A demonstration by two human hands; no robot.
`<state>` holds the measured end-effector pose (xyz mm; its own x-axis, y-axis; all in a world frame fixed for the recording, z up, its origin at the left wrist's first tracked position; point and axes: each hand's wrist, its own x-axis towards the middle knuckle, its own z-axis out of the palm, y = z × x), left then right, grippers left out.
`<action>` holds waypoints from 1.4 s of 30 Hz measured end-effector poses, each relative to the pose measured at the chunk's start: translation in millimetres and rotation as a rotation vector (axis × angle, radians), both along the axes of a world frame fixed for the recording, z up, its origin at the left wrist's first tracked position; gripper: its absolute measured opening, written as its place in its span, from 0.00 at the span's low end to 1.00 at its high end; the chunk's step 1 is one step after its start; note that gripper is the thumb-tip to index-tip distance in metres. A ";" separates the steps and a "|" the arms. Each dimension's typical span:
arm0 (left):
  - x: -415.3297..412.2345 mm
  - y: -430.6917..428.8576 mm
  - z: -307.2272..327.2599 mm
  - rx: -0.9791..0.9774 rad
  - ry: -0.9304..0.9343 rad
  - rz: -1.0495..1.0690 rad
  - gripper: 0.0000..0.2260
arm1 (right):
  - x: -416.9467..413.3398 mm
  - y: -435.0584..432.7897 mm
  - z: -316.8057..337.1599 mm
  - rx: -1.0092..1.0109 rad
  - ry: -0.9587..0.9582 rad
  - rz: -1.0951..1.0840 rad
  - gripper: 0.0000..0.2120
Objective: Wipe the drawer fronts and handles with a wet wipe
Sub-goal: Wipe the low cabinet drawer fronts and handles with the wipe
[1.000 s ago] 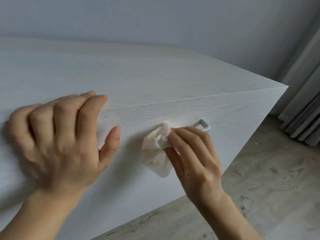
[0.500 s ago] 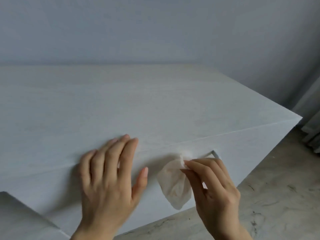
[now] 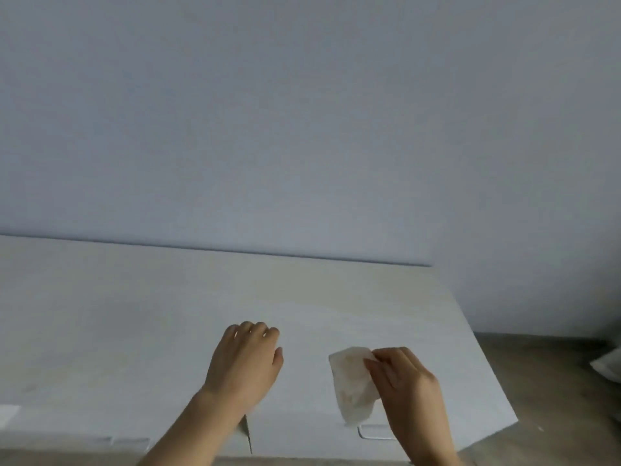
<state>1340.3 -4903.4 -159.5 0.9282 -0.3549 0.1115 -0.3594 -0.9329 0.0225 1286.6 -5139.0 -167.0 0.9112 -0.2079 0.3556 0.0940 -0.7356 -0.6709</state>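
A white wood-grain dresser [image 3: 134,331] fills the lower part of the head view. Only a thin strip of its drawer fronts [image 3: 302,438] shows at the bottom, split by a dark gap [image 3: 249,435]. A metal handle [image 3: 373,433] sits on the right drawer front, and a fainter handle [image 3: 129,441] on the left one. My right hand [image 3: 410,391] pinches a crumpled, slightly soiled wet wipe [image 3: 353,385], which hangs over the dresser's front edge just above the right handle. My left hand [image 3: 245,361] rests on the dresser top with fingertips bent and holds nothing.
A plain grey-blue wall [image 3: 302,112] rises behind the dresser. Grey-brown floor [image 3: 554,398] shows to the right, with a pale object [image 3: 609,364] at the frame's right edge. The dresser's right corner [image 3: 514,422] juts toward the floor.
The view has tilted up from the drawer front to the dresser top. Both hands rose with it; the wipe came off the drawer face and now hangs above the right handle.
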 end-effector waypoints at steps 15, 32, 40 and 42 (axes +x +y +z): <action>-184.2 421.2 313.2 0.072 0.332 0.602 0.18 | -34.7 438.3 316.9 -0.162 0.031 0.714 0.16; -304.2 980.2 341.5 -0.036 0.422 0.955 0.14 | -71.9 1019.1 337.2 -0.058 0.083 0.903 0.10; -253.1 1221.8 358.0 -0.058 0.334 0.926 0.13 | -8.2 1280.6 331.7 -0.067 0.152 0.877 0.12; -242.2 1276.8 354.1 -0.064 0.362 0.931 0.13 | 4.8 1337.0 323.9 -0.098 0.182 0.874 0.13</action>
